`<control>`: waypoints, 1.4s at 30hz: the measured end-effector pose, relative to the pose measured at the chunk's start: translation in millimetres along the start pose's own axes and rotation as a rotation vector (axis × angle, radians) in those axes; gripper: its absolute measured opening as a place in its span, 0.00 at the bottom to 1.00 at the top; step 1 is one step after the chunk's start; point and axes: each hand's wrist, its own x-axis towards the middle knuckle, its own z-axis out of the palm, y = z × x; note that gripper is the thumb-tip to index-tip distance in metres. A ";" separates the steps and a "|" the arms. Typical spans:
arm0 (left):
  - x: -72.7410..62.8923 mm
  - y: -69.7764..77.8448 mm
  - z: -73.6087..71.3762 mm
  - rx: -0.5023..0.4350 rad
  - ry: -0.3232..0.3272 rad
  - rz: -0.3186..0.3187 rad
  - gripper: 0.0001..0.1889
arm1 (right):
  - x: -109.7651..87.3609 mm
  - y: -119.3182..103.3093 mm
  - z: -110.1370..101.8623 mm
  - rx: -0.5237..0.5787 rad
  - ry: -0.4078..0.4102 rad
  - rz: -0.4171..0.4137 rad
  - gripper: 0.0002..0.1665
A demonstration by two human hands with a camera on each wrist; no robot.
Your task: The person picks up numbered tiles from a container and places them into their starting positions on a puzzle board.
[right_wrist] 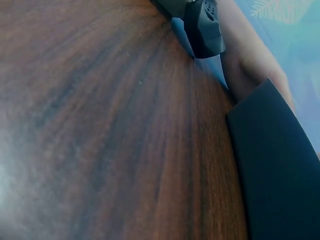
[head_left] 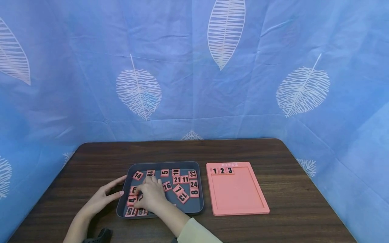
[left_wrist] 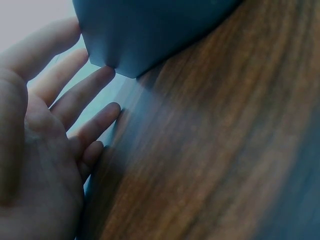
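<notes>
Flat in a dark grey tray (head_left: 200,202) lie several square number tiles, pink-edged with black digits. My right hand (head_left: 152,195) is over the tray's left part, fingers bent down among the tiles. Its thumb and forefinger are apart beside the 4 tile (head_left: 131,200); whether they pinch it cannot be made out. Another tile is partly covered by this hand. At the tray's left side, my left hand (head_left: 98,199) has its fingers extended, and fingertips touch the tray wall (left_wrist: 125,45). The right wrist view shows the tray's outer wall (right_wrist: 275,165) but not the right fingers.
Right of the tray lies a pink board (head_left: 237,192) with the 1 tile (head_left: 214,171), 2 tile (head_left: 222,170) and 3 tile (head_left: 230,170) in a row at its upper left. Both stand on a dark wooden table (head_left: 291,202). A blue leaf-patterned curtain (head_left: 188,84) hangs behind.
</notes>
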 end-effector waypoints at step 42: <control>-0.1 -1.1 1.7 -0.014 0.007 0.014 0.31 | -36.9 24.3 -37.7 0.087 0.280 -0.030 0.15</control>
